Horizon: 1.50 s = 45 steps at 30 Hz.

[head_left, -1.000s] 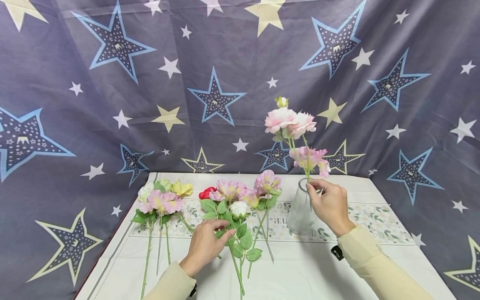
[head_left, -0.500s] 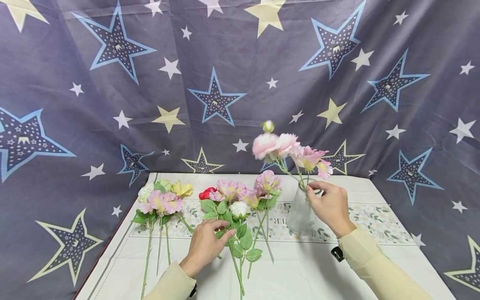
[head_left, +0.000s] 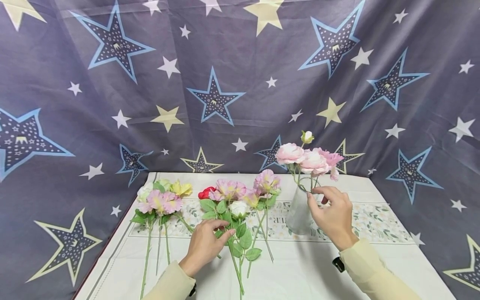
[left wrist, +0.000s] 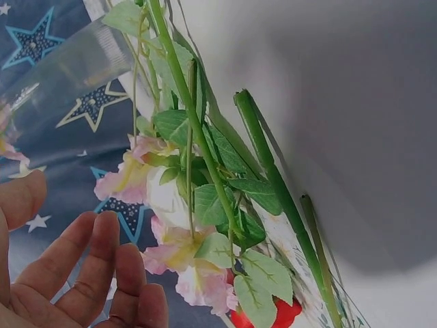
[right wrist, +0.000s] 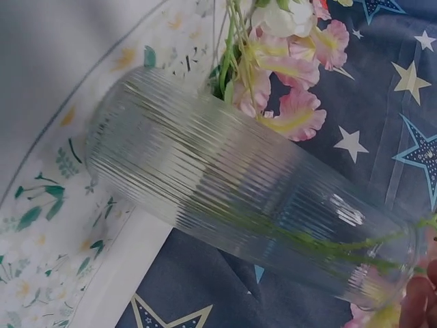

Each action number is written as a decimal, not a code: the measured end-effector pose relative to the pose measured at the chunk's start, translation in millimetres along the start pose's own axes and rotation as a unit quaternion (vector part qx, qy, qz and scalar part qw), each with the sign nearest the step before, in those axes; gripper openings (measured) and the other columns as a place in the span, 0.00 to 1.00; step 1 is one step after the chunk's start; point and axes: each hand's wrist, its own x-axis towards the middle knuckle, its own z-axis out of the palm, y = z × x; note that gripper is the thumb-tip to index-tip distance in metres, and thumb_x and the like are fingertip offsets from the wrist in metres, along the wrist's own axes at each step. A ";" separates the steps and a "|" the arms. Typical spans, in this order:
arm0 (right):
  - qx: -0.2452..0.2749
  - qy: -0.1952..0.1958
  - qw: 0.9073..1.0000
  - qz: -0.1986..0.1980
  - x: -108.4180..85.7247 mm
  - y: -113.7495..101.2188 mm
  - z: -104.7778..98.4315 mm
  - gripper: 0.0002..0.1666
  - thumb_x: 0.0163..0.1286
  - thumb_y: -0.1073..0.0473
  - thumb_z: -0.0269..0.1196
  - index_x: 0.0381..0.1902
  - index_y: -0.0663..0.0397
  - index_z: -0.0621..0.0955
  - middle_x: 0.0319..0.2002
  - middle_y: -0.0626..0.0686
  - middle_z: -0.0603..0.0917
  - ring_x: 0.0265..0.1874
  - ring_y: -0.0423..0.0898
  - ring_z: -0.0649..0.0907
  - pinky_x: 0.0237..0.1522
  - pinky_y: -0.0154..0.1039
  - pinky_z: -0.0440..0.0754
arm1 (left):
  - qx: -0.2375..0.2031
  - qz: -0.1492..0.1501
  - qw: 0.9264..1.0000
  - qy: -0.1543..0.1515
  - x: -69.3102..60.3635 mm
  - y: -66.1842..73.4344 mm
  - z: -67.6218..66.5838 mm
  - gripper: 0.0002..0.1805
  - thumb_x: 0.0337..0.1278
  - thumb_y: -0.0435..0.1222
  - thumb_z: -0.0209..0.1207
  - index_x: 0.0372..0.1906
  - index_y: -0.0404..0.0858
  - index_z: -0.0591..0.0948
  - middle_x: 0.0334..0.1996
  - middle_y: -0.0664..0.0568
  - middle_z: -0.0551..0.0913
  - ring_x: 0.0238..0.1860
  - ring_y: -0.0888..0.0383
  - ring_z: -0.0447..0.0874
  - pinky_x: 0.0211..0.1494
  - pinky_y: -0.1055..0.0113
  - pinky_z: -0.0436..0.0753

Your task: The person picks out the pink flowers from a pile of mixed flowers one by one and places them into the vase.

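My left hand [head_left: 207, 243] lies over the middle flowers, thumb and fingers apart; in the left wrist view, the hand [left wrist: 82, 273] has loosely bent fingers beside leafy stems [left wrist: 198, 130]. A ribbed clear glass vase [head_left: 298, 212] stands to the right, holding pale pink blooms [head_left: 314, 161] with a bud [head_left: 307, 137] above. My right hand [head_left: 333, 213] is at its rim, with thumb and index fingertips slightly apart; whether they touch the glass is unclear. The right wrist view shows green stems inside the vase [right wrist: 205, 164] and the right hand's partly visible fingers [right wrist: 415, 301].
Pink-purple, yellow and white flowers [head_left: 165, 202] lie at the left. A red flower [head_left: 207, 192], a white rose [head_left: 239, 208] and purple blooms [head_left: 267, 182] lie centrally. A floral runner [head_left: 375, 223] crosses the white table, with a starry cloth behind.
The pale pink blooms and bud have dropped lower and, after leaning left, swung right over the vase. My right hand has moved slightly down and right, its fingertips parting. The left hand stays put.
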 end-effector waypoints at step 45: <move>-0.013 -0.114 0.993 -0.011 -57.3 -17.5 -1.3 0.17 0.53 0.51 0.77 0.37 0.55 0.89 0.32 0.52 0.89 0.33 0.54 0.87 0.40 0.55 0.80 | 0.140 -0.049 0.987 0.065 -8.1 -47.2 -45.4 0.15 0.54 0.46 0.73 0.41 0.41 0.90 0.32 0.48 0.87 0.37 0.46 0.83 0.44 0.47 0.77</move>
